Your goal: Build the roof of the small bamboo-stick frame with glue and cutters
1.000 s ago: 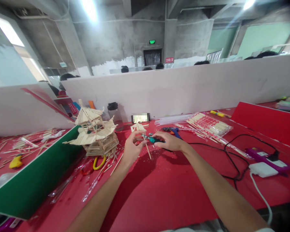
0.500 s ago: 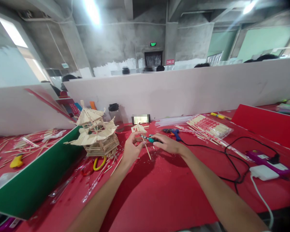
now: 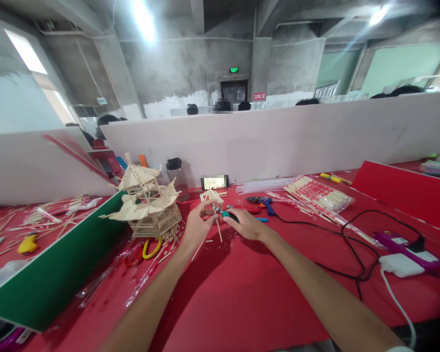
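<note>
My right hand [image 3: 249, 225] is closed around a pair of small pliers [image 3: 225, 213] with teal and black handles, its jaws pointing left. A thin wooden stick [image 3: 219, 232] is pinched in my left hand [image 3: 197, 225] and slants down toward the table. The jaws are at the stick's upper part; whether they bite into it is too small to tell. Just behind my hands stands a small stick-built roof piece [image 3: 211, 194]. Left of my left hand a larger pagoda model of sticks [image 3: 156, 222] stands on the table.
A blue glue gun [image 3: 267, 205] lies right of my hands, its black cord running to a purple power strip [image 3: 399, 242]. Bagged sticks [image 3: 319, 193] lie behind it. A dark-lidded bottle [image 3: 175, 171], phone [image 3: 214, 182], yellow-handled scissors [image 3: 152, 248] and green board [image 3: 66, 259] surround the workspace.
My right hand has moved slightly left and down with the pliers, uncovering a red and a blue item behind it. The stick's lower end has swung left.
</note>
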{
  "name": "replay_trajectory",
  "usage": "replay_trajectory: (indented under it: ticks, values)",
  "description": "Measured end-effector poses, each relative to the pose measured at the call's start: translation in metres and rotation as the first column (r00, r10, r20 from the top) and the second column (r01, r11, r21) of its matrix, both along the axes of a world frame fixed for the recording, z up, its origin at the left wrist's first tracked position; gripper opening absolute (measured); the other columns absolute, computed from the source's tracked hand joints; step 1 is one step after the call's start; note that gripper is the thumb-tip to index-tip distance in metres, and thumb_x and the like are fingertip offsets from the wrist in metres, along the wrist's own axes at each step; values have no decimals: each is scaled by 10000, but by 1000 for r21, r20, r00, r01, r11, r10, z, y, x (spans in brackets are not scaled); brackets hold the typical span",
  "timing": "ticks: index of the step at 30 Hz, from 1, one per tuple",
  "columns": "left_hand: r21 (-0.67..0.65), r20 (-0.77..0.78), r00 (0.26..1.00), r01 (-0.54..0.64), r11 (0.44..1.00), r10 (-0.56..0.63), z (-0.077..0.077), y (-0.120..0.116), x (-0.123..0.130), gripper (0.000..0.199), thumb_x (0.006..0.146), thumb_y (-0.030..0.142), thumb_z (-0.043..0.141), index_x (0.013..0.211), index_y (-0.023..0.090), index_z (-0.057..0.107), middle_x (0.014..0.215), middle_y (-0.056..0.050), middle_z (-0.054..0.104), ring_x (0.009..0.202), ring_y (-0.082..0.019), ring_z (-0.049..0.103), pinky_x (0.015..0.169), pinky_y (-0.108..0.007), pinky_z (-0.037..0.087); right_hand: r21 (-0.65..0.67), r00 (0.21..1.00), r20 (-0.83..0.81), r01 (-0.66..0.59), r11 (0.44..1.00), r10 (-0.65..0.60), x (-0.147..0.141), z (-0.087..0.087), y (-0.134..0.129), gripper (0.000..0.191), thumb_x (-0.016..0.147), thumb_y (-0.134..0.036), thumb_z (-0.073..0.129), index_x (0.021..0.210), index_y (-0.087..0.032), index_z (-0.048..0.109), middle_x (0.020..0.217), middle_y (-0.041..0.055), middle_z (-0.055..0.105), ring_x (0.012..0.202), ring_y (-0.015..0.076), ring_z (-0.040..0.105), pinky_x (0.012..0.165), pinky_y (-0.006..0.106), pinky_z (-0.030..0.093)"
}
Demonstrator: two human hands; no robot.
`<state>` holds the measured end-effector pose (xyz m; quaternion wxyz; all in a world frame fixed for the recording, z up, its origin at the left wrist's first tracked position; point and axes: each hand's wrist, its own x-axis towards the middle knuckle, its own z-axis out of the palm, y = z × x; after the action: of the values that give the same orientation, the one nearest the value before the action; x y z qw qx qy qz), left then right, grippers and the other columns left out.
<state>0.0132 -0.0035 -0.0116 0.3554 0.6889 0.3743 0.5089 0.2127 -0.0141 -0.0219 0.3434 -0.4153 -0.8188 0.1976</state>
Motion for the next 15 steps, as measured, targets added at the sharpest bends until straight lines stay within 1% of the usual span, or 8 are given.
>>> replay_trajectory:
  ticks: [5, 9, 12, 15]
  values:
    - [15, -47, 999, 10, 1000, -9, 6, -2, -3, 403, 743, 186, 688, 1146, 208, 666, 995, -50, 709, 826, -173, 676, 708, -275, 575, 27, 1000, -24, -5, 1000, 6, -5, -6, -1, 295, 1022, -414, 423, 1036, -177, 597, 976, 78, 671, 899, 210, 615, 823, 312, 416]
    - [61, -117, 993, -13, 998, 20, 6, -2, -6, 405, 758, 169, 672, 1159, 229, 672, 959, -40, 704, 823, -173, 679, 713, -275, 570, 10, 996, -91, -11, 1000, 12, -9, -13, 1, 305, 1029, -419, 408, 1130, -191, 583, 1094, 85, 661, 1010, 221, 607, 891, 334, 419]
    - [97, -130, 991, -21, 995, 33, 7, -3, -6, 405, 766, 164, 670, 1164, 237, 670, 966, -36, 699, 821, -168, 682, 718, -269, 569, -3, 992, -123, -17, 1000, 16, -10, -15, 2, 303, 1030, -412, 405, 1178, -201, 566, 1147, 82, 647, 1067, 219, 595, 926, 338, 412]
    - [118, -125, 992, -9, 993, 24, 6, -4, -5, 400, 772, 163, 664, 1165, 241, 664, 1027, -39, 698, 829, -162, 684, 725, -265, 571, 44, 997, -79, -2, 999, 5, -10, -14, 2, 288, 1036, -397, 391, 1131, -195, 573, 1078, 76, 654, 991, 205, 603, 874, 314, 416]
